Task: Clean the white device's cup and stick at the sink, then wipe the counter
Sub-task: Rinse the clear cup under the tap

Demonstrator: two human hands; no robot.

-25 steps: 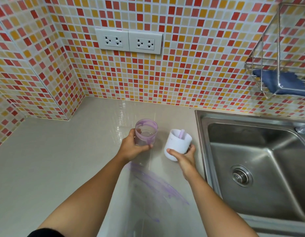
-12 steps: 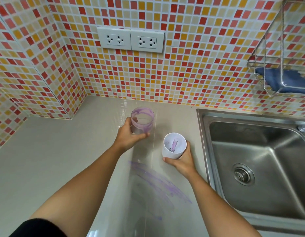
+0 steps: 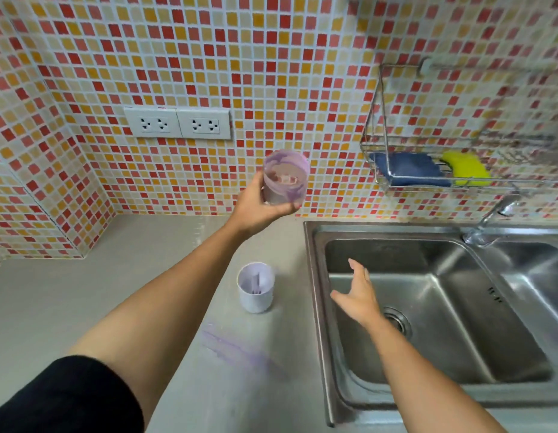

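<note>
Left hand (image 3: 259, 203) grips purple-smeared clear cup (image 3: 285, 178), raised before tiled wall, mouth tipped toward camera. Right hand (image 3: 359, 295) spread wide, empty, over sink (image 3: 312, 276). White device (image 3: 255, 287) upright on table (image 3: 83, 292) just left of sink, stick (image 3: 256, 282) inside. Purple smear (image 3: 240, 348) on table nearer camera. Wire rack (image 3: 377, 151) holds blue cloth (image 3: 409, 168), yellow sponge (image 3: 466, 168). No legible writing.

the device base (image 3: 256, 287) stood on the bench (image 3: 83, 295), just left of the sink (image 3: 434, 310). a smear (image 3: 240, 348) lay before it. the rack (image 3: 459, 164) hung behind the sink, sockets (image 3: 177, 122) to its left.
</note>
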